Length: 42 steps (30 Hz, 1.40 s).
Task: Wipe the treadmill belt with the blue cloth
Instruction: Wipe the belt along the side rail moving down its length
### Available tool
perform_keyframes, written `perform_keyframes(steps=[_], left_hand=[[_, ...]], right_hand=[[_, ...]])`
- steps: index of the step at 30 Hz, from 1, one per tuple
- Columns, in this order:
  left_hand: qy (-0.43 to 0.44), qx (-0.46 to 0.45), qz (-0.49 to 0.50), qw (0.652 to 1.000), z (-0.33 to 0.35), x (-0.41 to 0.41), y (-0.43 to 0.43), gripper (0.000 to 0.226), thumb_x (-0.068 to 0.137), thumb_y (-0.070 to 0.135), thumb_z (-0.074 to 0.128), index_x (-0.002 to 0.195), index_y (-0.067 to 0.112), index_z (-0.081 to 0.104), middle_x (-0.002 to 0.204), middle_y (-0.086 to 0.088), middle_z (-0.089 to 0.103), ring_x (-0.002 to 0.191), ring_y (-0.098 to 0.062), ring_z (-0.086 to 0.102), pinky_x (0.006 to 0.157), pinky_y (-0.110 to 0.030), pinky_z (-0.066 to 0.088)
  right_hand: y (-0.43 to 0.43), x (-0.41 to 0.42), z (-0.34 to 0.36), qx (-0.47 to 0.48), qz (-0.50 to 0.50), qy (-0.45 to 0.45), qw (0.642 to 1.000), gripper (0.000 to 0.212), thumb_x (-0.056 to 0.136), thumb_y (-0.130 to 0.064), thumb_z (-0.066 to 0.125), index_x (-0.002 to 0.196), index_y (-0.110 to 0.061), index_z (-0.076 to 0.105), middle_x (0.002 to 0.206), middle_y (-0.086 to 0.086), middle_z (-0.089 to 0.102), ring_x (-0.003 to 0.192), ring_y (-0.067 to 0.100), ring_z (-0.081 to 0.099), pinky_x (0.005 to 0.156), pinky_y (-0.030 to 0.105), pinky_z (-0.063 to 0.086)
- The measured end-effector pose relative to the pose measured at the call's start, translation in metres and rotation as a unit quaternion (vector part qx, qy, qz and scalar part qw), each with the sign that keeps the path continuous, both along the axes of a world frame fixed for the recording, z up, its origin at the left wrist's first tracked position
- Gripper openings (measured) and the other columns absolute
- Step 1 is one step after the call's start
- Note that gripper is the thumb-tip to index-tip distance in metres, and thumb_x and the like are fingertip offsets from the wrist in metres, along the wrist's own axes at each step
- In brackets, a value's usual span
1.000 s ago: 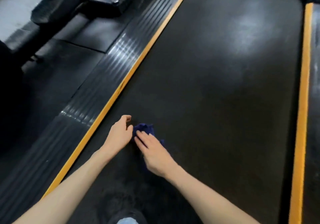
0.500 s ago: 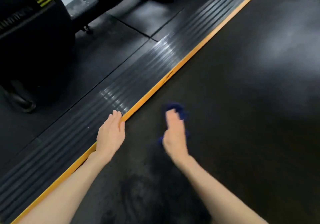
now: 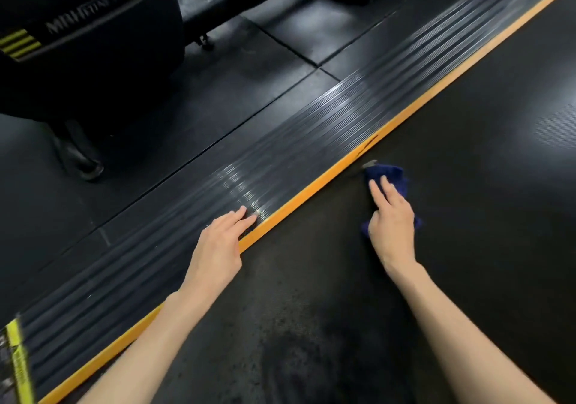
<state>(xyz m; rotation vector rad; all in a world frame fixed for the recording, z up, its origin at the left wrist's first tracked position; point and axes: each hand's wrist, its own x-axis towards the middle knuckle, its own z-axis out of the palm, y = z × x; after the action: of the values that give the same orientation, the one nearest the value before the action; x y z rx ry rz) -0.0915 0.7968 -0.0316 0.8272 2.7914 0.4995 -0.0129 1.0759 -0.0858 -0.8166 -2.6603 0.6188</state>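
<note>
My right hand (image 3: 391, 219) presses flat, fingers straight, on the blue cloth (image 3: 388, 174) beside the belt's (image 3: 467, 216) left edge; my left hand (image 3: 218, 244) rests open on the side rail (image 3: 280, 166).

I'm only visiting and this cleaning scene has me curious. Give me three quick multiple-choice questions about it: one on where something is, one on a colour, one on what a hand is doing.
1. Where does the blue cloth lie?
A. On the floor tiles
B. On the treadmill belt, near its edge
C. Draped over a forearm

2. What colour is the strip along the belt's edge?
A. Green
B. Orange
C. White

3. What is the right hand doing?
A. Pressing the cloth down with straight fingers
B. Clenched in an empty fist
C. Lifting the cloth in the air

Answers:
1 B: the cloth sits on the dark belt, close to the strip.
2 B: the strip is plainly orange against the black.
3 A: the fingers lie flat on the cloth, which shows on both sides of the hand.
</note>
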Motion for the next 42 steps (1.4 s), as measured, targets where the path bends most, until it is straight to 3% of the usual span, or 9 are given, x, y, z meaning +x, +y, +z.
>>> perform_keyframes(steps=[2, 4, 9, 19, 23, 28, 34, 38, 42], left_hand=[[-0.017, -0.021, 0.017, 0.999, 0.003, 0.003, 0.0, 0.063, 0.088, -0.007, 0.05, 0.141, 0.025, 0.038, 0.15, 0.008, 0.029, 0.139, -0.017, 0.028, 0.11, -0.039, 0.028], [-0.046, -0.036, -0.001, 0.998, 0.004, 0.001, -0.001, 0.063, 0.091, -0.004, 0.047, 0.144, 0.026, 0.032, 0.153, 0.011, 0.02, 0.142, -0.015, 0.019, 0.111, -0.036, 0.025], [-0.074, -0.027, -0.018, 0.997, 0.006, -0.003, -0.005, 0.063, 0.092, 0.0, 0.048, 0.145, 0.027, 0.028, 0.153, 0.013, 0.016, 0.143, -0.01, 0.014, 0.112, -0.024, 0.017], [-0.068, -0.074, 0.061, 0.993, 0.012, 0.013, -0.041, 0.06, 0.089, 0.02, 0.058, 0.144, 0.025, 0.032, 0.152, 0.007, 0.024, 0.14, -0.018, 0.025, 0.112, -0.047, 0.028], [-0.076, -0.068, 0.083, 0.991, 0.009, 0.014, -0.035, 0.06, 0.091, 0.016, 0.056, 0.144, 0.026, 0.03, 0.154, 0.007, 0.021, 0.141, -0.018, 0.023, 0.111, -0.047, 0.03], [-0.077, -0.065, 0.097, 0.99, 0.005, 0.014, -0.033, 0.061, 0.092, 0.012, 0.054, 0.145, 0.026, 0.028, 0.155, 0.007, 0.018, 0.142, -0.017, 0.02, 0.111, -0.044, 0.03], [-0.095, -0.064, 0.079, 0.99, 0.008, 0.011, -0.04, 0.062, 0.09, 0.018, 0.056, 0.145, 0.028, 0.028, 0.154, 0.008, 0.019, 0.142, -0.017, 0.019, 0.111, -0.051, 0.027], [-0.088, -0.073, 0.082, 0.99, 0.008, 0.013, -0.036, 0.062, 0.092, 0.017, 0.053, 0.146, 0.026, 0.025, 0.155, 0.006, 0.015, 0.143, -0.019, 0.017, 0.112, -0.048, 0.025], [-0.086, -0.061, 0.096, 0.99, 0.005, 0.017, -0.034, 0.061, 0.093, 0.015, 0.051, 0.147, 0.026, 0.024, 0.156, 0.006, 0.014, 0.143, -0.019, 0.015, 0.112, -0.046, 0.023]], right_hand=[[-0.044, -0.004, 0.001, -0.062, -0.009, 0.016, 0.998, 0.062, 0.069, 0.01, 0.041, 0.128, -0.002, 0.054, 0.138, 0.016, 0.048, 0.126, 0.032, 0.047, 0.105, 0.023, 0.026], [-0.115, 0.016, 0.003, -0.094, 0.135, 0.01, 0.986, 0.066, 0.061, 0.006, 0.038, 0.122, -0.01, 0.056, 0.13, 0.009, 0.054, 0.116, 0.031, 0.054, 0.089, 0.029, 0.039], [-0.173, 0.066, 0.001, 0.009, 0.473, -0.007, 0.881, 0.069, 0.059, -0.016, 0.065, 0.127, -0.016, 0.058, 0.136, 0.003, 0.053, 0.123, 0.019, 0.052, 0.101, 0.03, 0.041], [-0.069, 0.018, 0.007, 0.014, 0.071, -0.002, 0.997, 0.064, 0.068, -0.007, 0.027, 0.124, 0.009, 0.055, 0.132, 0.025, 0.051, 0.12, 0.041, 0.051, 0.102, 0.049, 0.034], [-0.159, 0.038, 0.014, 0.026, 0.237, 0.024, 0.971, 0.059, 0.066, -0.006, 0.029, 0.112, 0.001, 0.065, 0.113, 0.016, 0.066, 0.095, 0.032, 0.066, 0.085, 0.039, 0.052], [-0.194, 0.073, 0.003, 0.114, 0.439, -0.023, 0.891, 0.047, 0.08, -0.017, 0.038, 0.118, -0.016, 0.066, 0.126, -0.002, 0.061, 0.118, 0.014, 0.056, 0.11, 0.034, 0.03], [-0.081, 0.044, 0.003, 0.181, 0.311, -0.062, 0.931, 0.047, 0.084, -0.013, 0.035, 0.122, -0.007, 0.062, 0.132, 0.009, 0.056, 0.116, 0.028, 0.058, 0.092, 0.037, 0.048], [-0.036, 0.04, 0.016, 0.121, 0.156, -0.097, 0.975, 0.066, 0.06, 0.011, 0.063, 0.125, 0.003, 0.056, 0.132, 0.02, 0.053, 0.117, 0.037, 0.055, 0.094, 0.047, 0.047], [-0.112, 0.038, 0.018, 0.041, 0.137, -0.039, 0.989, 0.059, 0.06, 0.005, 0.04, 0.117, 0.007, 0.059, 0.12, 0.025, 0.059, 0.107, 0.042, 0.058, 0.093, 0.045, 0.046]])
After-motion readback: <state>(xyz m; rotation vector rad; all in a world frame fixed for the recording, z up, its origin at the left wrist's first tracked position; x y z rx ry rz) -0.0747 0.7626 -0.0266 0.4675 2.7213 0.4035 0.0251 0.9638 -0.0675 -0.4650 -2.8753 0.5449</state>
